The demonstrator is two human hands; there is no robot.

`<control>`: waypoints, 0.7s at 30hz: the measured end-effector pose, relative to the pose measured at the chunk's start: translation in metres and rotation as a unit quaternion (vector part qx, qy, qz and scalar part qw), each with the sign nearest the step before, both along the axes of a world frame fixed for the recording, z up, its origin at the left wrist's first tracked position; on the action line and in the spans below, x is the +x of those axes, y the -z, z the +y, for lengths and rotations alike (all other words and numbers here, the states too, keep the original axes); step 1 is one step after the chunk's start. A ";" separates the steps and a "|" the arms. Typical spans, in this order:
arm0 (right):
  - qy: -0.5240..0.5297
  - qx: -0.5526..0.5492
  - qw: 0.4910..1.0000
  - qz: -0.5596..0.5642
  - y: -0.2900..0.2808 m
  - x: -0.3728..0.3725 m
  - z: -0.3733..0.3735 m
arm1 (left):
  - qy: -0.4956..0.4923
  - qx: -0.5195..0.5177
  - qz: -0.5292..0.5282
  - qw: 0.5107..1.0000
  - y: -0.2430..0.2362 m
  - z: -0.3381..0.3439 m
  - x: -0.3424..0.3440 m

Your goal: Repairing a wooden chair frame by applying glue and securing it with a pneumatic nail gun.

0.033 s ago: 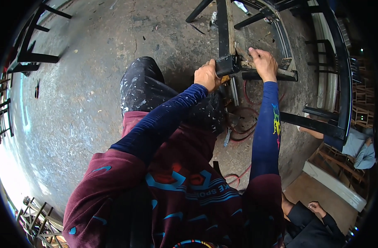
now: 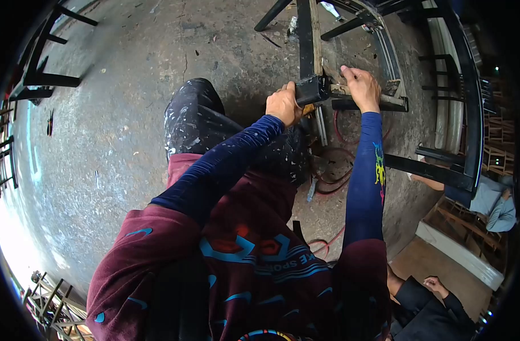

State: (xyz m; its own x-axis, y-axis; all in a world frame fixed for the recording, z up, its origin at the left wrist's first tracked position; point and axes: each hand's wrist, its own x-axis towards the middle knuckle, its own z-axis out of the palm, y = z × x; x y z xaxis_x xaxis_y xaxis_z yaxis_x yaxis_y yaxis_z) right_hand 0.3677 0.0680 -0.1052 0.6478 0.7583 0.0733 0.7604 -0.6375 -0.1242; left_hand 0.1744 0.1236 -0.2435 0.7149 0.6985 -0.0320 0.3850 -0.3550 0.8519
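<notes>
Just ahead of the person's dark, paint-spotted trousers (image 2: 193, 122), at the upper right of the view, stands a black-painted wooden furniture frame (image 2: 306, 45) with worn, pale bare edges. The left hand (image 2: 284, 104) has its fingers clamped on the frame's near black corner, close together. To its right, the right hand (image 2: 363, 90) is at a pale, rough wooden rail (image 2: 340, 90) of the same frame, fingers curled and thumb near the forefinger; whether they pinch anything small, I cannot tell. Below the frame, a thin red hose (image 2: 340, 184) lies looped on the stained grey concrete floor (image 2: 135, 113). At lower right, another person's black sleeve (image 2: 456, 311) shows.
</notes>
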 end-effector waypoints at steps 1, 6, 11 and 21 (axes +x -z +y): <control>0.005 -0.028 1.000 0.010 -0.002 -0.002 -0.001 | 0.020 0.016 0.004 1.000 0.001 0.002 -0.001; -0.024 0.017 0.989 0.148 -0.016 -0.034 0.005 | 0.029 0.059 0.008 0.998 0.001 0.011 -0.001; -0.082 -0.016 0.986 0.142 -0.024 -0.073 0.021 | 0.001 0.070 -0.026 0.997 -0.001 0.011 -0.004; -0.152 -0.016 0.988 0.036 -0.014 -0.097 -0.001 | -0.026 -0.005 -0.039 0.999 0.000 0.007 0.006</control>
State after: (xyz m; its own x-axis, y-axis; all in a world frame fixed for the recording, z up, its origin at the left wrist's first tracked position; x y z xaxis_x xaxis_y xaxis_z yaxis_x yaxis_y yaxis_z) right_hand 0.2706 0.0672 -0.0913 0.3921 0.9199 0.0071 0.9072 -0.3854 -0.1688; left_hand 0.1799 0.1307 -0.2435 0.6780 0.7350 0.0146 0.3354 -0.3269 0.8836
